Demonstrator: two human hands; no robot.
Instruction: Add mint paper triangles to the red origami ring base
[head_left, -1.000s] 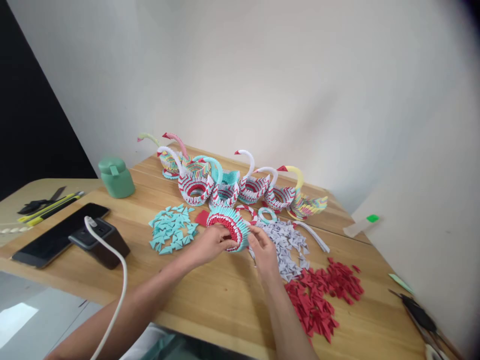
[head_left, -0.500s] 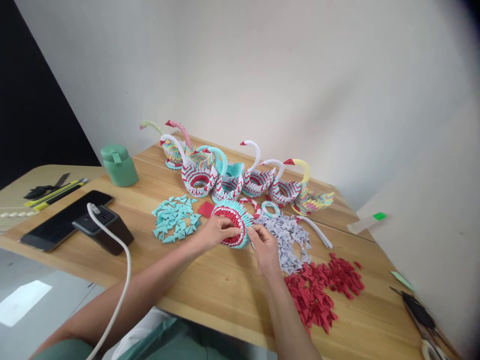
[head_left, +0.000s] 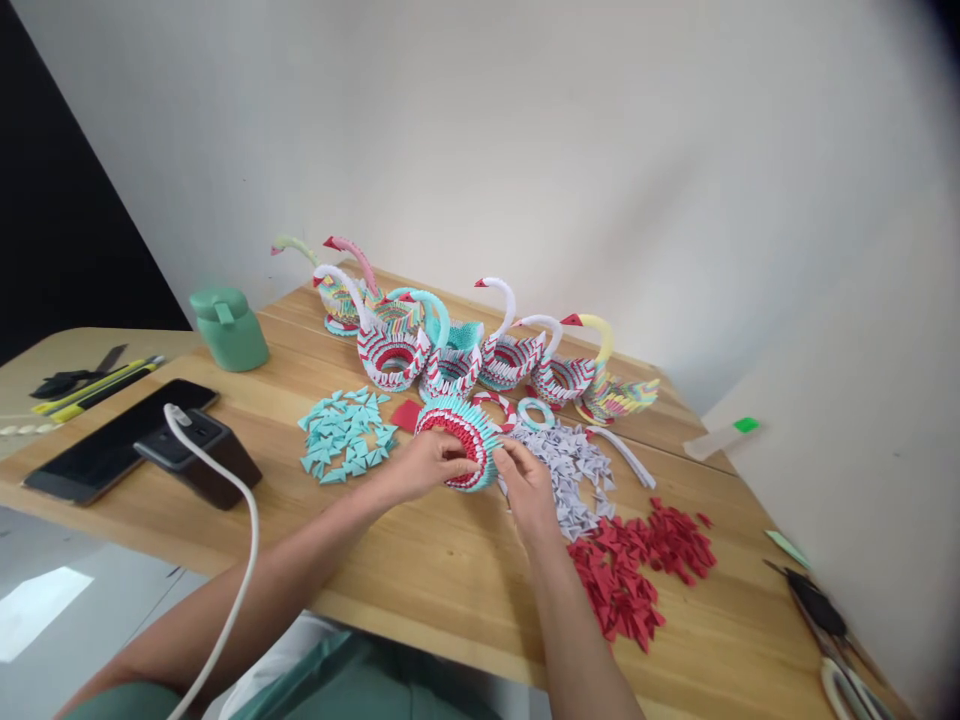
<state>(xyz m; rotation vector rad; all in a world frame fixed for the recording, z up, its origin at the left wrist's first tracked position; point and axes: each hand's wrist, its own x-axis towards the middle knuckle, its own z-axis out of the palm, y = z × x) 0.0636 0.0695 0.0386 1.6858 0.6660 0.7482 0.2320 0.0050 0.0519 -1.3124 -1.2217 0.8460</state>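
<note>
A round body of folded paper pieces (head_left: 459, 412), ringed in red, white and turquoise, is held tilted above the table's near part. My left hand (head_left: 431, 463) grips it from the left, with its fingers inside the opening and over the wall. At the right rim, my right hand (head_left: 531, 490) is closed, thumb and fingers pinching the turquoise edge. Whether a loose piece sits between those fingertips is too small to tell. Turquoise paper triangles (head_left: 346, 435) lie left of the body. Pale grey triangles (head_left: 574, 470) and red triangles (head_left: 619, 585) lie to its right.
Several paper swans (head_left: 394, 355) stand along the back. Two paper rings (head_left: 536, 413) and a white curved paper neck (head_left: 624, 456) lie before them. At left are a green cup (head_left: 231, 335), phone (head_left: 90, 460) and corded power block (head_left: 201, 455); at right, scissors (head_left: 840, 680).
The view has shifted slightly, so the table things appear a little further left. Both hands stay on the paper body, with only a slight shift of the right fingers at its rim.
</note>
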